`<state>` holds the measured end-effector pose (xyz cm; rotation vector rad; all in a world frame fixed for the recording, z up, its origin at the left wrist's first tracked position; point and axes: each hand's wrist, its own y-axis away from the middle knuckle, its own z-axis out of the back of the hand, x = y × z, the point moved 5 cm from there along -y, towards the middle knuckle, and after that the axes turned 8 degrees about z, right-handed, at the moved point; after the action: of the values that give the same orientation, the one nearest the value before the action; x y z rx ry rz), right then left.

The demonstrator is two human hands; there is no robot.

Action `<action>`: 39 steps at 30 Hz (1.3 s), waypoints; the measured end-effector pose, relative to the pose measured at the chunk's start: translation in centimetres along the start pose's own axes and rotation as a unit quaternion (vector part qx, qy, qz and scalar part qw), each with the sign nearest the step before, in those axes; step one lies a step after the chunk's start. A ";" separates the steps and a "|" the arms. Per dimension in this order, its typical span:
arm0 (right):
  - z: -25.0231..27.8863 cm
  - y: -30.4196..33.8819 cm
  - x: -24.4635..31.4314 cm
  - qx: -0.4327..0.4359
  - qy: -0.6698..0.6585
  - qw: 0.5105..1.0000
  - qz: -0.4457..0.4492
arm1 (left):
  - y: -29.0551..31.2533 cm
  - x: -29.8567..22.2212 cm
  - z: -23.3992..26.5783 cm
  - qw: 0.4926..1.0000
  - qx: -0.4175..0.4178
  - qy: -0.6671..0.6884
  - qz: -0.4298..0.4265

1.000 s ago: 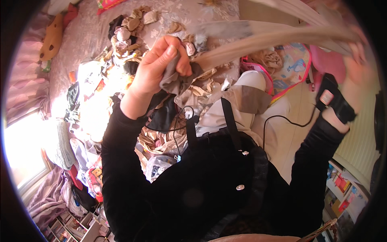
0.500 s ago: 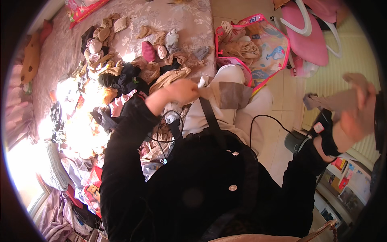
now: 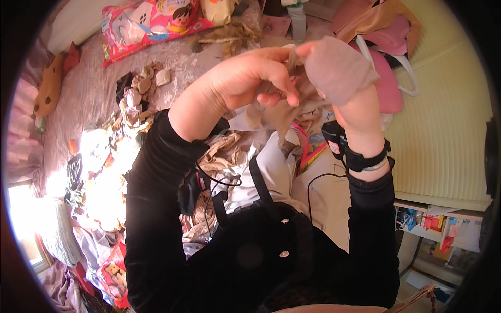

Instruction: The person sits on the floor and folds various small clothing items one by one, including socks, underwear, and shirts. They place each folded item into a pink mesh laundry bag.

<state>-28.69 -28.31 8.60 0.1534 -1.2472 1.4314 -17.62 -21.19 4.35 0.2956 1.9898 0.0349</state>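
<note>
Head view, entry for my two hands and the cloth between them.

Item: one grey-beige cloth (image 3: 338, 70), thin and soft, raised in front of me above lap level. It drapes over the fingers of my right hand (image 3: 361, 110), so right is the nearer hand; from my left hand (image 3: 250, 77) it lies to the right, at about the same height. Its broad end sits on the right; a narrower beige length (image 3: 286, 117) hangs between the hands toward my lap, long axis roughly up and down the view. Whether the two are one piece, I cannot tell.

Grip, left: fingers loosely curled, thumb and fingertips apart, beside the cloth; whether any finger pinches it is hidden. Grip, right: fingers under the cloth; how far they close, I cannot tell.

Containers: one bag with pink-and-yellow edging (image 3: 308, 154), beyond my lap, largely screened by my hands; contents not clear. One large pink package (image 3: 156, 31), on the bed (image 3: 185, 78), contents unseen. One shelf unit (image 3: 425, 209), lower right, with small blue and red articles inside.

Loose: crumpled beige garments (image 3: 222, 150), heaped below my left forearm; bunched small pieces (image 3: 133, 96) farther left.
</note>
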 end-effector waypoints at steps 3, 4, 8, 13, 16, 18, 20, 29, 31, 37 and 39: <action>0.0 -2.5 -0.5 -0.039 -0.116 0.992 -0.002 | -0.8 -0.6 -1.9 0.999 0.033 -0.038 0.002; -0.1 -3.4 -0.6 -0.011 -0.163 0.987 0.009 | -1.1 -0.6 -2.1 0.998 0.010 -0.056 0.022; 1.3 -6.7 -3.7 0.024 -0.323 0.933 -0.157 | -1.2 -0.9 -3.1 0.996 -0.001 -0.068 0.052; -0.2 -4.2 -8.1 0.032 -0.458 0.808 -0.370 | -0.3 -2.4 -2.2 1.000 0.005 -0.007 0.002; -3.4 -0.6 -6.8 0.063 -0.580 0.791 -0.186 | -0.5 -3.0 -0.4 1.000 -0.015 0.020 -0.013; -5.1 1.8 -6.0 0.040 -0.581 0.801 -0.140 | -0.8 -2.9 1.3 0.999 -0.050 0.018 0.005; -5.4 2.8 -5.0 0.104 -0.449 0.883 -0.086 | -0.9 -2.5 2.6 0.998 -0.062 -0.003 0.008; 0.2 3.1 -5.2 0.127 -0.135 0.944 -0.271 | 2.0 -0.2 9.0 0.982 -0.165 -0.072 0.055; 1.6 3.0 -5.2 0.121 -0.119 0.937 -0.306 | 2.6 -0.5 10.4 0.962 -0.183 -0.202 0.033; 2.9 1.4 -3.1 0.153 -0.094 0.938 -0.296 | 2.7 -2.2 8.3 0.775 -0.334 -0.475 -0.250; 2.3 1.0 -2.7 0.162 -0.096 0.929 -0.319 | 0.1 -1.0 4.3 0.830 -0.208 -0.359 -0.373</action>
<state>-29.82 -31.49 7.12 0.8650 -0.9702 1.0448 -13.33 -21.77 3.46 -0.6808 1.1784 -0.1262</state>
